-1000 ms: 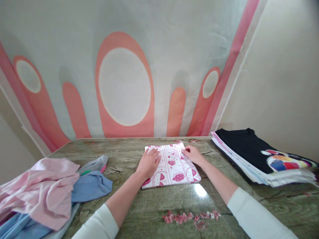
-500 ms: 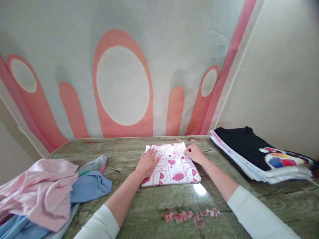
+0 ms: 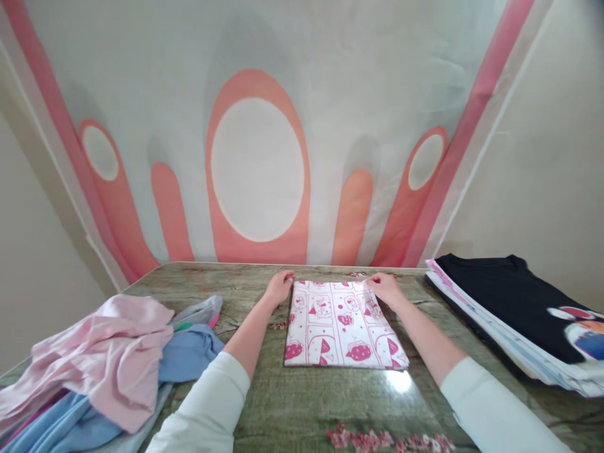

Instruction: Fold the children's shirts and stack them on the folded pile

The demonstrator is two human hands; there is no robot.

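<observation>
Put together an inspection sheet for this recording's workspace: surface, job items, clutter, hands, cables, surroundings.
Surface: wood-grain table with a pink blossom pattern near the viewer and a bright reflection in front of the cloth.
Job's things: pink-and-white printed cloth, folded, lying flat mid-table.
Clutter: loose heap of clothes, pink, blue and grey, at left; stack of folded clothes at right, a black garment on top.
Hands: left hand at the cloth's far left corner, right hand at its far right corner; how firmly they grip cannot be told.
Cables: nothing seen.
Surroundings: backdrop with coral arch shapes behind the table; plain wall at right.
</observation>
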